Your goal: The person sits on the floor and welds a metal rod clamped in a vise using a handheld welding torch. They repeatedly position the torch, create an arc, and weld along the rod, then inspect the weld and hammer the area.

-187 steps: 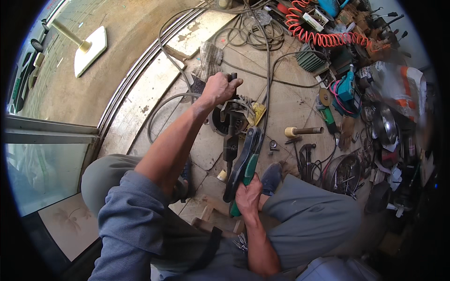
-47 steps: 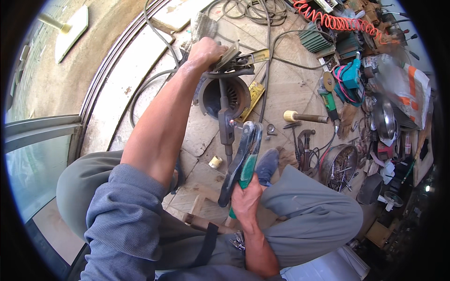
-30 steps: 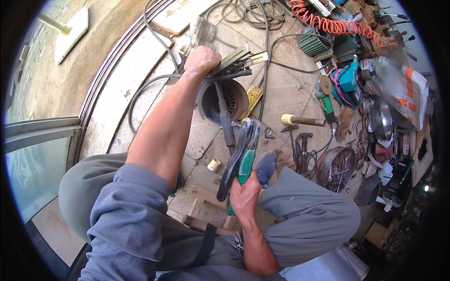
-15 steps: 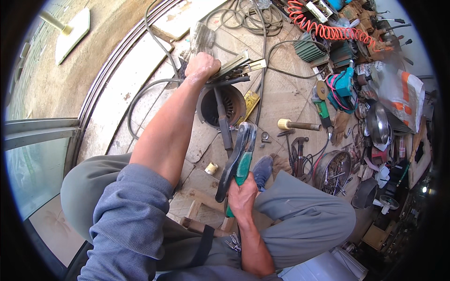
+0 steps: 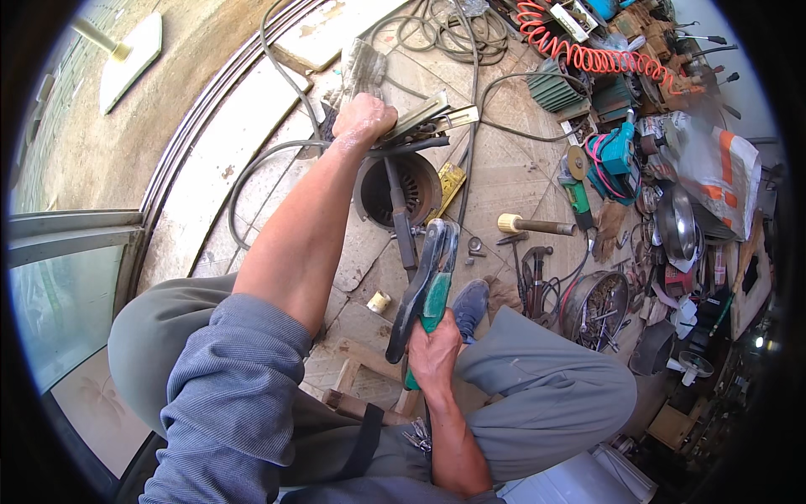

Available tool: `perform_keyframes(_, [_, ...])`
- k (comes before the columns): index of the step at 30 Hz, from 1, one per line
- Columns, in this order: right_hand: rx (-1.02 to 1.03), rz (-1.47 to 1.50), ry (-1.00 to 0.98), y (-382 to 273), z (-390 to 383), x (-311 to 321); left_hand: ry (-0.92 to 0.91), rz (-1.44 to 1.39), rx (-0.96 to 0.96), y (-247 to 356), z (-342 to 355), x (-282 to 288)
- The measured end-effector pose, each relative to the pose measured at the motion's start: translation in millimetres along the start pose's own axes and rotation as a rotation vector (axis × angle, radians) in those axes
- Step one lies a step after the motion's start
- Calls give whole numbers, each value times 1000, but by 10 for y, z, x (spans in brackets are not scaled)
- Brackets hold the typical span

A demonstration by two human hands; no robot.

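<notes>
Both hands at work over an open round housing on the tiled floor, as I see it from here.
Leftmost, I have the left hand curled on the near end of a metal bracket, fingertips hidden; should it slacken, I judge the bracket could drop against the housing's rim. The housing shows slotted ribs inside, with a dark bar crossing its mouth. Next, the right hand has its fingers wrapped around a green-handled tool; a loose hold could let it twist, and I can't tell whether it touches the bar. Rightward, a round basin holds jumbled metal pieces.
</notes>
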State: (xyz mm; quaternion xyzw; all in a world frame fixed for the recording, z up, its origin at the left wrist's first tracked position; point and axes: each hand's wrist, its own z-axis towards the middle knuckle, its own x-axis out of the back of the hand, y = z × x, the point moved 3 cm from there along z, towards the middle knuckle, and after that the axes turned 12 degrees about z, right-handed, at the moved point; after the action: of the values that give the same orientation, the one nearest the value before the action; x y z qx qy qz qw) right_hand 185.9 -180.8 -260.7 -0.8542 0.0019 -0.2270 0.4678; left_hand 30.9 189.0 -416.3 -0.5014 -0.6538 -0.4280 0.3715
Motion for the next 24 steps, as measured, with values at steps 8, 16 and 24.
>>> perform_keyframes(8, [-16,9,13,-2,5,35,50,54,-36,116,2,-33])
perform_keyframes(16, [7,-13,3,-3,7,19,66,19,-35,-14,142,-181])
perform_keyframes(24, [-40,5,0,41,9,22,58,-18,-64,38,-28,5])
